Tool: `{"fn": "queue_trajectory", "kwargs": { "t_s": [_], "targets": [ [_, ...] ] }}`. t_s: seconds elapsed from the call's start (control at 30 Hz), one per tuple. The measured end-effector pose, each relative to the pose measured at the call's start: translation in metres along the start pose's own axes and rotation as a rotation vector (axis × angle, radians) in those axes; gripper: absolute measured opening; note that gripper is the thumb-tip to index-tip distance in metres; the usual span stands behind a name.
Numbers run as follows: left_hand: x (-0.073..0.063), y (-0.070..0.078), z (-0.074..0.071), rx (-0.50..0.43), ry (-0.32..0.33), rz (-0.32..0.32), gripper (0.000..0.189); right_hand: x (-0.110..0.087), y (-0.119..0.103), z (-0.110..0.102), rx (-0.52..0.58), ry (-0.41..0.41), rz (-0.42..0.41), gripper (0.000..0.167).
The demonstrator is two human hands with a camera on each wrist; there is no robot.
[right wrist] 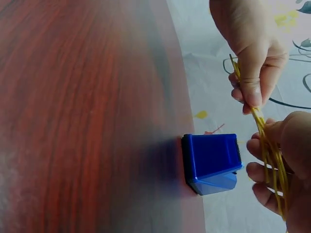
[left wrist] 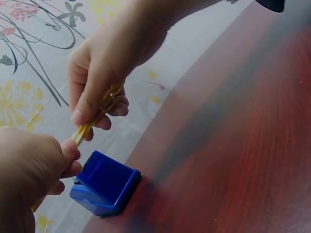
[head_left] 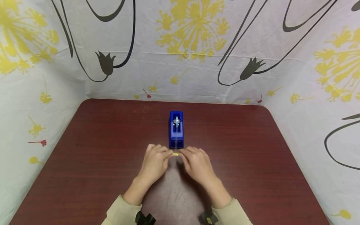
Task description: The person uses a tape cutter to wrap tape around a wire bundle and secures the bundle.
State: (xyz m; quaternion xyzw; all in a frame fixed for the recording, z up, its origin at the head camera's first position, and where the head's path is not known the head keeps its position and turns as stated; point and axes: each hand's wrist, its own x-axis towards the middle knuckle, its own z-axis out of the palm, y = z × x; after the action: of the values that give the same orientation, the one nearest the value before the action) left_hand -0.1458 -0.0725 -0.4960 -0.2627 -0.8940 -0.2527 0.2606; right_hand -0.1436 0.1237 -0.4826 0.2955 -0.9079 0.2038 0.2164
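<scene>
Between my two hands stretches a bundle of thin yellow strands [right wrist: 272, 160], its loops trailing from the fingers on both sides. My left hand [head_left: 154, 161] pinches one side with thumb and fingertips, and my right hand [head_left: 197, 162] pinches the other. A short pale section [right wrist: 258, 114] of the bundle shows in the gap between the hands. Just beyond the fingers a blue tape dispenser [head_left: 176, 137] stands on the table, its serrated edge facing me. Inside it sits a roll of clear tape [head_left: 176, 122], with a strip running over the front toward the bundle.
A dark reddish-brown table [head_left: 118, 131] with rounded far corners lies under the hands. A white cloth [head_left: 146, 78] printed with yellow and grey flowers hangs around its back and sides. Black devices [head_left: 144, 218] sit at both wrists.
</scene>
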Motion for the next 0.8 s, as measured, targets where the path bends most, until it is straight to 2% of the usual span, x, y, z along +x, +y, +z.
{"fn": "queue_trajectory", "kwargs": {
  "t_s": [0.17, 0.37, 0.57, 0.7, 0.8],
  "targets": [
    [-0.002, -0.001, 0.003, 0.01, 0.031, 0.011, 0.01, 0.001, 0.0, -0.002, 0.022, -0.054, 0.024, 0.006],
    [-0.003, 0.0, 0.005, 0.016, 0.02, 0.007, 0.012, 0.001, 0.002, -0.001, 0.018, -0.001, -0.001, 0.008],
    [-0.001, 0.003, 0.001, 0.029, -0.069, -0.024, 0.01, -0.001, 0.004, 0.002, 0.014, 0.041, -0.035, 0.001],
    [0.002, 0.004, -0.004, 0.04, -0.163, -0.061, 0.012, -0.001, 0.004, 0.004, 0.006, 0.059, -0.056, 0.002],
    [0.004, 0.006, -0.008, 0.045, -0.204, -0.081, 0.015, -0.001, 0.005, 0.005, 0.011, 0.086, -0.072, 0.005]
  ]
}}
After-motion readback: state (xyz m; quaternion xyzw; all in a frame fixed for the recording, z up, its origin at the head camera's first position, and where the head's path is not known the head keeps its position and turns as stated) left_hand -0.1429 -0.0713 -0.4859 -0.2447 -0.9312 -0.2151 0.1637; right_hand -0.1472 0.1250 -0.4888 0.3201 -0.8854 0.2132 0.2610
